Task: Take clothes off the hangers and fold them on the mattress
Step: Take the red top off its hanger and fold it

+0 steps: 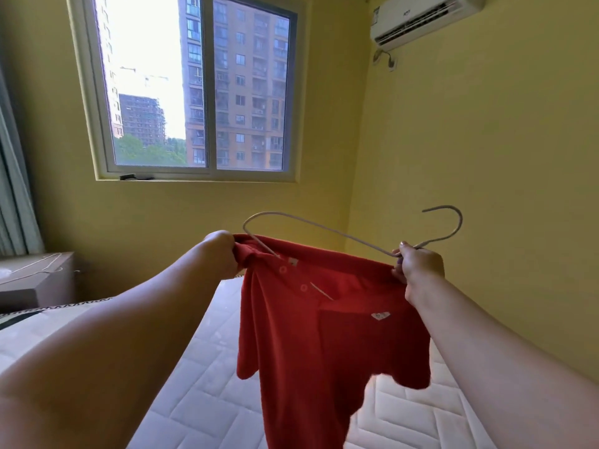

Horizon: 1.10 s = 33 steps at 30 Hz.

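My left grip [220, 251] is curled tight on the collar of the shirt [324, 335] and my right grip [418, 267] is closed round the neck of the hanger [460, 223], both above the mattress [210, 400].

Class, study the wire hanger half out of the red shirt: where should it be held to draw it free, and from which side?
Probably the neck just under the hook, from the right, where the right hand pinches the hanger. That part is clear of the red shirt, while the left hand grips the collar.
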Each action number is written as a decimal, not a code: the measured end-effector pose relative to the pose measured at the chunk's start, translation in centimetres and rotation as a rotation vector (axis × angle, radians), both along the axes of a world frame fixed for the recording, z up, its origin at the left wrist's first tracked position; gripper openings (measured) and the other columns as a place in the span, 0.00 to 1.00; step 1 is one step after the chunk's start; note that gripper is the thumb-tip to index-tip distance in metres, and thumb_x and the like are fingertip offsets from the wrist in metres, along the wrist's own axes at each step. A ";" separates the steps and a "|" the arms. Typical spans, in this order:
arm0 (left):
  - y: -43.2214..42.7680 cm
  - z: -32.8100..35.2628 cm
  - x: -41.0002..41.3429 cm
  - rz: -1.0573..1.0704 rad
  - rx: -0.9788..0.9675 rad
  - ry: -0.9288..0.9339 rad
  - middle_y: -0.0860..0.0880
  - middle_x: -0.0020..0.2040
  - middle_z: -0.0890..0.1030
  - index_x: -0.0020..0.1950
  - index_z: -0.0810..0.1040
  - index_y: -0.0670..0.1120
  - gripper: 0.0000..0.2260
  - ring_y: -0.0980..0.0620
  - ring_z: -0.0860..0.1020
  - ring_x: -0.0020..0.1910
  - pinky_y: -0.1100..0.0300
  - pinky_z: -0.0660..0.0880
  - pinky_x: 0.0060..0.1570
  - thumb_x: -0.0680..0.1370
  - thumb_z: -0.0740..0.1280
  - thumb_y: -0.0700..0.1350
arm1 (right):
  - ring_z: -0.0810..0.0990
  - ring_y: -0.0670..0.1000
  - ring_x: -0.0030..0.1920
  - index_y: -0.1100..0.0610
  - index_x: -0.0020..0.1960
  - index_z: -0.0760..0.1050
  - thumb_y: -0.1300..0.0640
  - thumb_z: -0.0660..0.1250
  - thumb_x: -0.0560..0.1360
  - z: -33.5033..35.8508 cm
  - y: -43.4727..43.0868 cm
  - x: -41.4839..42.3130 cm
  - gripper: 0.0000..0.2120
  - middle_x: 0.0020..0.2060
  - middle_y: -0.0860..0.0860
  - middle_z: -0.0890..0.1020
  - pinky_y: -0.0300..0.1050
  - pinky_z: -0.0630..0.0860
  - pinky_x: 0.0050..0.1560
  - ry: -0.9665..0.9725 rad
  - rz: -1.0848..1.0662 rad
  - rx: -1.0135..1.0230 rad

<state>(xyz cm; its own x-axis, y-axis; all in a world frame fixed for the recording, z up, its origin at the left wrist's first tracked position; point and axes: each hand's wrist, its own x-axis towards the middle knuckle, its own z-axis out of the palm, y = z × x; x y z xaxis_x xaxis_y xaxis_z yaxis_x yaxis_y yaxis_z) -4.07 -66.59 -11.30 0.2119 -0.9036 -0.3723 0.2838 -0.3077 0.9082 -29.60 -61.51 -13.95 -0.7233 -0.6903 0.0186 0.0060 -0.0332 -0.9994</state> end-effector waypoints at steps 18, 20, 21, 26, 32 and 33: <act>-1.1 -3.9 -3.3 -0.290 -0.056 -0.896 0.44 0.39 0.76 0.44 0.76 0.39 0.06 0.46 0.75 0.34 0.61 0.71 0.30 0.73 0.61 0.39 | 0.70 0.51 0.26 0.59 0.33 0.72 0.53 0.63 0.78 -1.9 -1.2 -1.9 0.17 0.27 0.52 0.74 0.42 0.68 0.29 0.017 -0.173 0.023; -0.8 -5.6 -4.0 -0.417 -0.015 -0.927 0.43 0.37 0.76 0.43 0.76 0.40 0.05 0.46 0.74 0.31 0.62 0.70 0.30 0.71 0.62 0.38 | 0.70 0.49 0.23 0.60 0.33 0.70 0.55 0.62 0.79 -4.9 -1.6 -2.3 0.17 0.27 0.54 0.75 0.39 0.66 0.26 0.027 -0.131 0.119; -0.8 -7.0 -4.4 -0.460 -0.012 -0.916 0.43 0.37 0.76 0.44 0.76 0.40 0.06 0.46 0.74 0.31 0.62 0.70 0.30 0.70 0.62 0.39 | 0.69 0.49 0.21 0.60 0.33 0.70 0.55 0.61 0.79 -6.4 -1.8 -2.2 0.17 0.27 0.54 0.75 0.37 0.64 0.23 0.019 -0.104 0.161; -2.3 -15.2 -5.5 -0.477 -0.021 -0.927 0.42 0.45 0.77 0.45 0.76 0.42 0.06 0.45 0.75 0.41 0.62 0.70 0.34 0.72 0.61 0.41 | 0.71 0.51 0.28 0.59 0.48 0.73 0.54 0.58 0.80 -14.5 -3.3 -1.9 0.09 0.36 0.57 0.80 0.39 0.62 0.27 0.011 -0.023 0.370; -5.6 -23.7 -4.8 -0.515 0.094 -1.013 0.42 0.51 0.78 0.54 0.78 0.43 0.11 0.45 0.74 0.47 0.61 0.69 0.43 0.75 0.60 0.42 | 0.73 0.55 0.44 0.57 0.52 0.72 0.51 0.55 0.79 -24.3 -7.8 -1.5 0.11 0.46 0.58 0.76 0.46 0.71 0.41 0.063 0.023 0.576; -6.4 -25.2 -4.8 -0.523 0.117 -1.025 0.42 0.53 0.78 0.54 0.78 0.44 0.12 0.44 0.75 0.49 0.61 0.69 0.43 0.75 0.59 0.42 | 0.74 0.56 0.46 0.59 0.53 0.72 0.52 0.55 0.80 -25.7 -8.8 -1.0 0.12 0.47 0.59 0.76 0.48 0.73 0.46 0.089 0.044 0.610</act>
<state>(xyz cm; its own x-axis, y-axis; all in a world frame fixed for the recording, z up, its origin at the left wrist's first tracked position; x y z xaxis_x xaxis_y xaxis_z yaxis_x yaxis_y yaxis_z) -8.85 -72.94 -36.52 0.0735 -0.9413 -0.3295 -0.7566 -0.2679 0.5965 -30.56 -70.30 -39.63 -0.7075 -0.6248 -0.3302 -0.0895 0.5427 -0.8351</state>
